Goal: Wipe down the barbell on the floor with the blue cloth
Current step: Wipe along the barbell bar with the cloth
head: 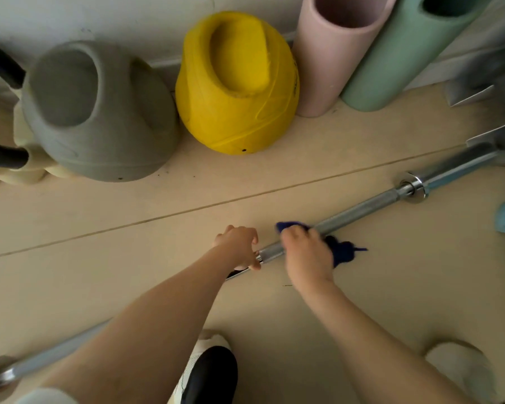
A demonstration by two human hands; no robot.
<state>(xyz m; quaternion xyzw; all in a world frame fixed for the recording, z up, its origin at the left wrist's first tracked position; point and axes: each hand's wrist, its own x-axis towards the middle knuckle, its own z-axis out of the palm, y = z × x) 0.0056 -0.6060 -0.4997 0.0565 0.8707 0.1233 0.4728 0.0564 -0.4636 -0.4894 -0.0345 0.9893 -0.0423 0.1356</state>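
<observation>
While we are looking down from up high, we are seeing our two shoes (207, 371) closest to us, standing on the pale floor (391, 272). Going a bit farther, we are seeing the barbell (362, 207) lying flat on the floor, running from low on the left to high on the right.

Our left hand (239, 246) is curling its fingers around the bar. We think it is holding the bar so it is not rolling away while we are rubbing.

Our right hand (306, 252) is just beside it, gripping the blue cloth (340, 252) and wrapping it around the bar. Some cloth is sticking out on both sides of the hand. Wrapping it is letting the cloth touch the bar all the way around.

Farther up the bar, a shiny ring (414, 186) is sitting near the end. That long part is not yet wiped, we are guessing.

Farthest away, a grey weight (99, 112), a yellow weight (236, 86), a pink roller (333, 53) and a green roller (405, 53) are resting by the wall (129, 18), out of our way.
</observation>
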